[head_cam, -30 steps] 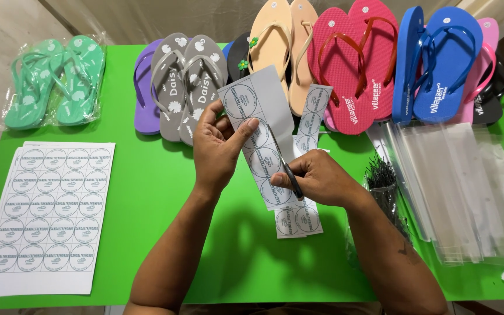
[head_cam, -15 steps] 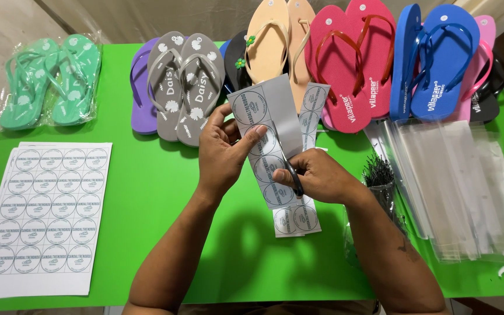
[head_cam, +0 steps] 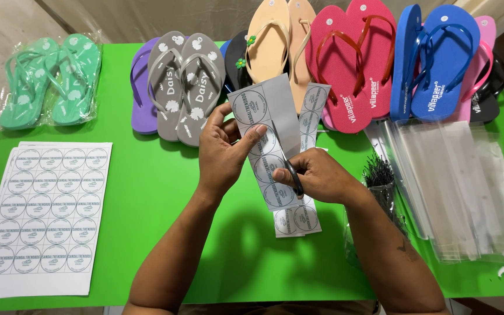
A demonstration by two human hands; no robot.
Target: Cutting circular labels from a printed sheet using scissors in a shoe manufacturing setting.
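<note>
My left hand (head_cam: pixel 221 153) pinches a paper strip of round printed labels (head_cam: pixel 263 125) and holds it upright above the green table (head_cam: pixel 147 192). My right hand (head_cam: pixel 316 175) grips black-handled scissors (head_cam: pixel 291 172) whose blades run up along the strip's right side, between two columns of circles. Cut label strips (head_cam: pixel 311 114) lie flat on the table under and behind the held strip.
A stack of uncut label sheets (head_cam: pixel 45 213) lies at the left. Flip-flops line the far edge: green bagged pair (head_cam: pixel 51 79), grey (head_cam: pixel 185 81), tan (head_cam: pixel 278 41), red (head_cam: pixel 351 64), blue (head_cam: pixel 438 58). Clear plastic bags (head_cam: pixel 450 181) and a bundle of black ties (head_cam: pixel 377 172) sit at the right.
The scissors have travelled up the strip, cutting further along it. My left hand has tilted the strip slightly and kept its hold.
</note>
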